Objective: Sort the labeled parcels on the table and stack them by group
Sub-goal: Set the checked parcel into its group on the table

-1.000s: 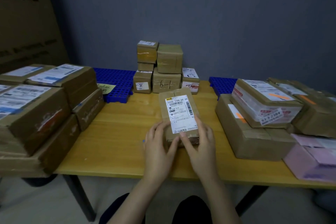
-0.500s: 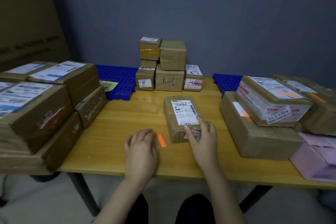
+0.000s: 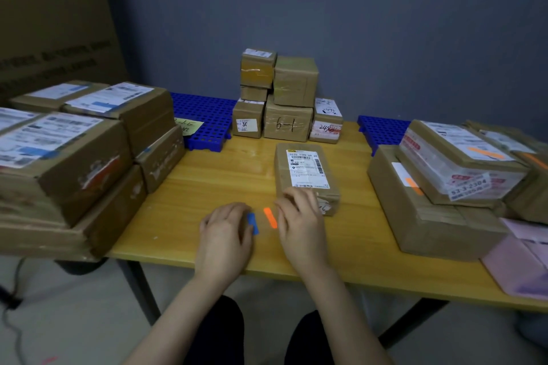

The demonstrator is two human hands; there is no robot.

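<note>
Parcel lies flat, near end under fingers of right hand.

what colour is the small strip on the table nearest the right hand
Orange: the strip lies just left of the right hand, head view.

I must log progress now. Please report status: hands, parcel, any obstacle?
Left hand at blue sticker, grip unclear. Right hand rests on labeled parcel. Orange sticker lies between hands.
</note>
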